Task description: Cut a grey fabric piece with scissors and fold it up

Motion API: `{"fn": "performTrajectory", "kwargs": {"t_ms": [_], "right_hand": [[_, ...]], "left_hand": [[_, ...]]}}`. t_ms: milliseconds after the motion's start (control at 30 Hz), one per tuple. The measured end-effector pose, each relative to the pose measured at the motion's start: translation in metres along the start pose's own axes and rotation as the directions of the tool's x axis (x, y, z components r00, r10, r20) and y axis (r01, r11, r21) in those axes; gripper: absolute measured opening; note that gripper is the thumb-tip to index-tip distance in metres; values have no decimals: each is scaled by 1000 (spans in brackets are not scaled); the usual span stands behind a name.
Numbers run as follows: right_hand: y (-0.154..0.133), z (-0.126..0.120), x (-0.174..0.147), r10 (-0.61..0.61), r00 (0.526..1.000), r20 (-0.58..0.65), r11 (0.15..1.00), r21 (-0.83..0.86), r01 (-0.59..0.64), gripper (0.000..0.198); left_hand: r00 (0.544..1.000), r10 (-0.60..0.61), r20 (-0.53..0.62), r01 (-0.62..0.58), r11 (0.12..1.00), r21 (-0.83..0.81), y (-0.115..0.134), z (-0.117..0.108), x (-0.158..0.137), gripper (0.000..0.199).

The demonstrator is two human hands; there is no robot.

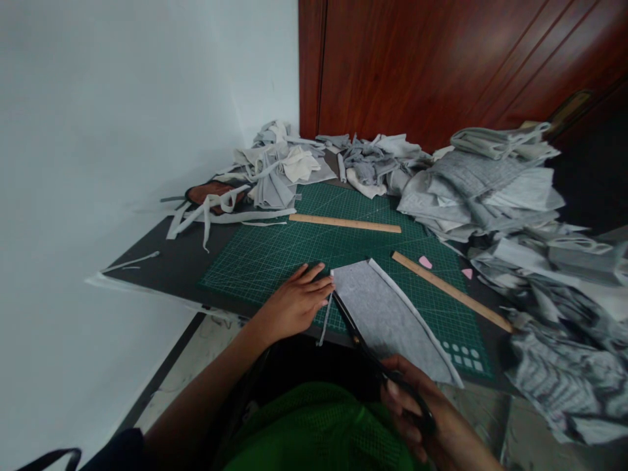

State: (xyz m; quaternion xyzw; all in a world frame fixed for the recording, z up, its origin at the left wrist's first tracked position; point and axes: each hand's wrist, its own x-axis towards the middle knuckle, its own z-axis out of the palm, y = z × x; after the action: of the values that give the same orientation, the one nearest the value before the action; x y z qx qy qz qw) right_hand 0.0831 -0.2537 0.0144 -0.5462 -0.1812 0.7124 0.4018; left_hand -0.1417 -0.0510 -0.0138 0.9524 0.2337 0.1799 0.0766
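Observation:
A grey piece of fabric with a folded strip along its right edge lies across the near edge of the green cutting mat. My right hand grips black scissors by the handles. Their blades lie along the left edge of the fabric, pointing away from me. A thin offcut strip hangs beside that edge, left of the blades. My left hand lies on the mat with fingers stretched out, fingertips touching the fabric's far left corner. Its thumb contact is hard to make out.
Two wooden rulers lie on the mat, near two pink chalk pieces. Heaps of grey fabric fill the right side, and scraps the back left. A brown item sits beneath loose strips. A white wall stands left.

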Motion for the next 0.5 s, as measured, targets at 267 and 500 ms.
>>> {"fn": "performTrajectory", "kwargs": {"t_ms": [267, 500], "right_hand": [[-3, 0, -3, 4, 999, -49, 996, -85, -8, 59], [4, -4, 0, -24, 1000, 3, 989, -146, 24, 53]], "left_hand": [[999, 43, 27, -42, 997, -64, 0, -5, 1, 42], [999, -46, -20, 44, 996, -83, -4, 0, 1, 31]]}}
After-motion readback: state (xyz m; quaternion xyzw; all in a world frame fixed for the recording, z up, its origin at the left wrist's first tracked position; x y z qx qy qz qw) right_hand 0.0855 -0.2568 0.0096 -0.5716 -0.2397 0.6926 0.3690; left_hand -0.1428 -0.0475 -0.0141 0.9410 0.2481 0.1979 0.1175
